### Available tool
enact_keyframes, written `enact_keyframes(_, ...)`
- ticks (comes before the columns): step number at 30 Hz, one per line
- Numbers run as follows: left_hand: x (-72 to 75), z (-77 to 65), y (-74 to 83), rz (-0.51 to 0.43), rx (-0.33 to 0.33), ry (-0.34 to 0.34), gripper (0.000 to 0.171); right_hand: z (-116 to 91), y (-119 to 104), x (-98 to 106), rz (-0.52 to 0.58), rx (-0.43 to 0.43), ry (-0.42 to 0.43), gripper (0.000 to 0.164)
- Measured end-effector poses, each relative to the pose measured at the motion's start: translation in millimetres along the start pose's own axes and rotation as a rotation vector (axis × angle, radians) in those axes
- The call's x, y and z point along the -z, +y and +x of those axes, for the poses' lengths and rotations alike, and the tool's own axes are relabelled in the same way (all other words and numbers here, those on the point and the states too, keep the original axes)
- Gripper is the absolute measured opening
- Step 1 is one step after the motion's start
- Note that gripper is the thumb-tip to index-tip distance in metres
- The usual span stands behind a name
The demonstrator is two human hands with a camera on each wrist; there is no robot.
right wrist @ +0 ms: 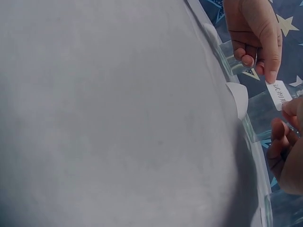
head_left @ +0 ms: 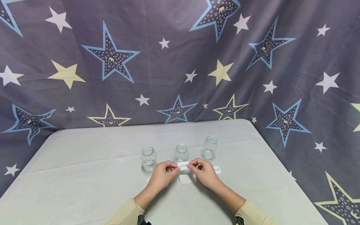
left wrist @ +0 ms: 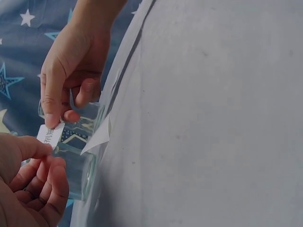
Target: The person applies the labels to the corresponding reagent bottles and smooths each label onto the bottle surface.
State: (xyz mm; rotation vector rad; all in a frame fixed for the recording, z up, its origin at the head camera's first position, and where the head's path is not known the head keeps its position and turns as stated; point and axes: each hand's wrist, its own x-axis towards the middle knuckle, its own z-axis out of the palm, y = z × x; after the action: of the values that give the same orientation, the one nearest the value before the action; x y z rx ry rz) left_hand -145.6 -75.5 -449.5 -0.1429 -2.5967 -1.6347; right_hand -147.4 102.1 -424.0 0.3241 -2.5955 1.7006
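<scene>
Between both hands a small white printed label [head_left: 183,165] is stretched in front of the middle glass jar [head_left: 181,152]. My left hand [head_left: 164,175] pinches its left end with thumb and forefinger. At the other end, my right hand [head_left: 205,172] pinches the label the same way. The left wrist view shows the label's dark characters with fingertips at both ends. Below the label on the table lies a white paper piece [head_left: 184,179], one edge curled up in the wrist views. The middle jar's lower part is partly hidden behind the label.
A glass jar [head_left: 148,160] with a printed label on it stands at left, a plain glass jar [head_left: 209,147] at right. Another printed label [head_left: 217,169] lies beyond my right hand. A white scrap [head_left: 147,180] shows beside my left wrist. A star-patterned curtain [head_left: 157,75] hangs behind the table [head_left: 84,187].
</scene>
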Motion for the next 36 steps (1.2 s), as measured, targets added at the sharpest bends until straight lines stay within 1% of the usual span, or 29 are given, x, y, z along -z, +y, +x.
enact_keyframes(1, -0.1, 0.3, -0.4, 0.004, 0.000, 0.000, 0.005, 0, 2, 0, 0.005, 0.004, -0.001, 0.009)
enact_keyframes(3, -0.3, 0.8, -1.0, 0.006, 0.002, -0.003, 0.005, 3, 10, -2, 0.005, -0.016, -0.003, 0.009)
enact_keyframes(8, -0.8, 1.9, -1.4, 0.015, 0.000, 0.000, 0.005, 12, 36, -6, 0.011, -0.028, -0.001, 0.011)
enact_keyframes(12, -1.0, 2.1, -0.8, 0.033, -0.003, 0.011, 0.005, 14, 42, -7, 0.025, 0.004, -0.009, 0.011)
enact_keyframes(18, -0.9, 2.6, -1.7, 0.035, -0.010, 0.023, 0.005, 16, 43, -8, 0.022, 0.016, -0.006, 0.011)
enact_keyframes(22, -1.2, 2.9, -2.3, 0.050, -0.023, 0.034, 0.005, 16, 42, -9, 0.016, 0.004, -0.001, 0.012)
enact_keyframes(24, -1.5, 3.2, -2.7, 0.056, -0.023, 0.041, 0.004, 15, 35, -8, 0.013, 0.002, 0.001, 0.012)
enact_keyframes(27, -1.6, 3.9, -2.7, 0.067, -0.030, 0.045, 0.004, 10, 19, -6, 0.019, -0.006, -0.002, 0.010)
enact_keyframes(29, -1.6, 4.5, -2.1, 0.065, -0.019, 0.047, 0.004, 8, 10, -4, 0.014, -0.010, -0.006, 0.010)
enact_keyframes(31, -1.5, 5.1, -1.9, 0.070, -0.017, 0.047, 0.004, 7, 5, -3, 0.009, -0.013, -0.006, 0.010)
enact_keyframes(33, -1.4, 5.7, -1.9, 0.079, -0.017, 0.047, 0.005, 9, 8, -5, -0.002, -0.016, 0.000, 0.009)
enact_keyframes(34, -1.4, 6.0, -1.8, 0.080, -0.009, 0.049, 0.005, 11, 12, -7, -0.008, -0.018, 0.006, 0.009)
enact_keyframes(36, -1.4, 6.7, -1.8, 0.092, -0.014, 0.051, 0.005, 15, 22, -9, -0.010, -0.017, 0.023, 0.008)
